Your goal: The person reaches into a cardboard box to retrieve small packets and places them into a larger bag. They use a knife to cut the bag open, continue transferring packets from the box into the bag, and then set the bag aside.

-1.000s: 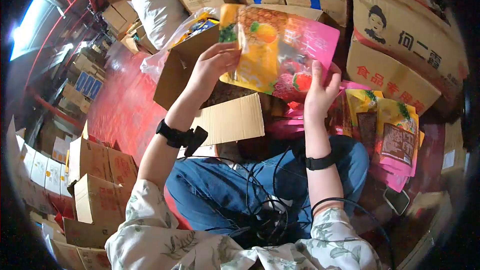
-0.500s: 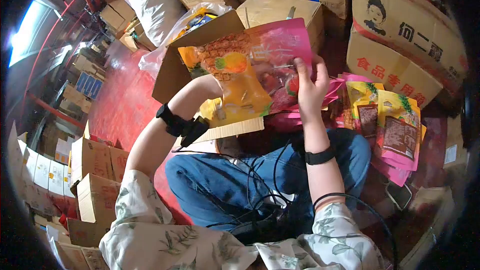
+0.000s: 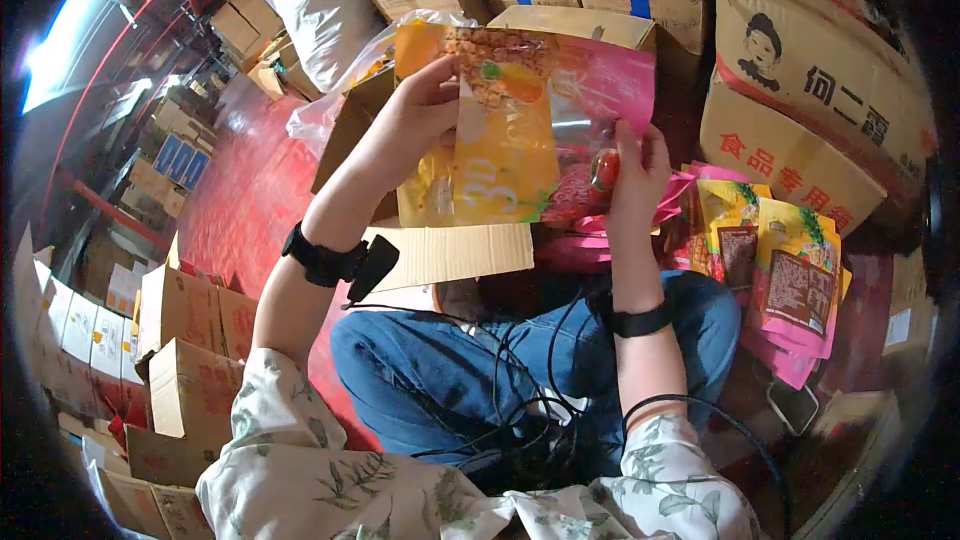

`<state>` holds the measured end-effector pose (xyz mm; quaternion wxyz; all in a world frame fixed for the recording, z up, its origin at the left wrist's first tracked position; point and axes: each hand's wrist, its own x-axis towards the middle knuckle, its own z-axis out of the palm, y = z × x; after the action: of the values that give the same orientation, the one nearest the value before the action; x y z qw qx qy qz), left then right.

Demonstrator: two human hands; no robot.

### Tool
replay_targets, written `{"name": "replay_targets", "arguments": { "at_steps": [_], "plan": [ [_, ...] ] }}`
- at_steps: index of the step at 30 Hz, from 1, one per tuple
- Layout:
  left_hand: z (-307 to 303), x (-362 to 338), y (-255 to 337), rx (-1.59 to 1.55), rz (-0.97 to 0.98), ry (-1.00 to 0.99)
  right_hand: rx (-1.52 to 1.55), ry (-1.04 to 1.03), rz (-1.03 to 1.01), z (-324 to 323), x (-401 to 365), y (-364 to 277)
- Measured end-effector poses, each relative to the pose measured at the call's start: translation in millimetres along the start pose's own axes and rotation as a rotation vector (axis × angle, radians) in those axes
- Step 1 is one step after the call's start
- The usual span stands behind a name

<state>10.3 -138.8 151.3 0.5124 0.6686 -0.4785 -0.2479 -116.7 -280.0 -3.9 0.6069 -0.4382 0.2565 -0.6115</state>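
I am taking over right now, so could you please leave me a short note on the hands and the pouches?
Left hand: grips the yellow pouch at its left edge, raised.
Right hand: grips the pink pouch at its lower edge; the two pouches overlap.
Open cardboard box: just behind them.
Done: a pile of pouches lies by the right knee.
Left: the two held pouches are not yet set down.

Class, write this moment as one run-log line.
left hand: holds yellow pouch | right hand: holds pink pouch | pouches: raised, overlapping | pouch stack: at right | box: open, behind pouches
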Motion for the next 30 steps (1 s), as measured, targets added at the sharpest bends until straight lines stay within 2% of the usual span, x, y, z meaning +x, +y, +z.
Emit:
{"name": "replay_targets", "arguments": {
  "at_steps": [2,5,6,7,9,10,11,13,14,17,19,21,22,23,25,27,28,29,30],
  "plan": [
    [-5.9,-0.1,-5.5,-0.05,0.049,-0.015,0.048,0.012,0.004,0.6,-1.0,2.6],
    [-10.4,-6.8,7.6,-0.087,0.09,0.18,-0.006,0.076,0.015,-3.2,2.6,8.3],
    [-14.9,-9.7,7.2,-0.317,0.243,0.254,-0.044,0.107,0.022,-5.2,4.8,11.1],
    [-23.6,-5.1,2.4,-0.335,0.367,0.404,0.041,0.111,0.057,-7.0,6.4,10.3],
    [-63.8,9.8,-23.4,-0.455,0.404,0.49,0.208,0.119,0.129,-9.5,8.9,4.3],
    [-68.3,13.1,-31.7,-0.305,0.314,0.595,0.305,0.125,0.186,-9.4,8.1,0.1],
    [-85.7,18.7,-54.8,-0.049,0.222,0.501,0.289,0.12,0.18,-10.7,7.5,0.4],
    [-117.6,28.7,-123.0,-0.156,-0.129,0.097,0.262,0.11,0.157,-13.1,10.9,3.7],
    [-139.6,28.5,-168.7,0.177,0.056,-0.072,0.257,0.132,0.159,-13.4,12.8,8.3],
    [-87.7,7.9,-122.7,-0.088,-0.056,0.298,0.253,0.163,0.121,-8.7,8.6,0.3],
    [-63.4,-1.1,-80.0,-0.159,0.197,0.567,0.214,0.156,0.068,-7.6,8.7,0.7],
    [-39.6,-9.2,-46.5,0.001,0.437,0.557,0.148,0.115,0.044,-6.5,4.5,-6.1],
    [-28.0,-9.1,-35.0,0.162,0.454,0.471,0.235,0.131,0.066,-4.3,2.3,-2.0],
    [-18.0,-4.9,-33.2,0.116,0.392,0.307,0.172,0.132,0.025,-2.9,-0.2,-0.8],
    [-5.4,10.5,-52.4,0.079,0.361,0.188,0.055,0.145,-0.077,-1.3,-0.5,-2.2],
    [-4.6,13.1,-61.8,-0.28,0.0,0.09,-0.045,0.111,-0.205,-1.9,-3.8,-6.0],
    [-9.8,15.7,-66.6,-0.365,-0.138,0.084,-0.057,0.118,-0.2,-2.5,-5.0,-8.7],
    [-15.0,19.0,-70.6,-0.564,-0.11,-0.067,-0.071,0.124,-0.193,-3.0,-6.1,-11.2],
    [-13.1,18.6,-68.1,-0.397,-0.122,-0.095,-0.079,0.108,-0.206,-3.4,-6.5,-12.6]
  ]
}}
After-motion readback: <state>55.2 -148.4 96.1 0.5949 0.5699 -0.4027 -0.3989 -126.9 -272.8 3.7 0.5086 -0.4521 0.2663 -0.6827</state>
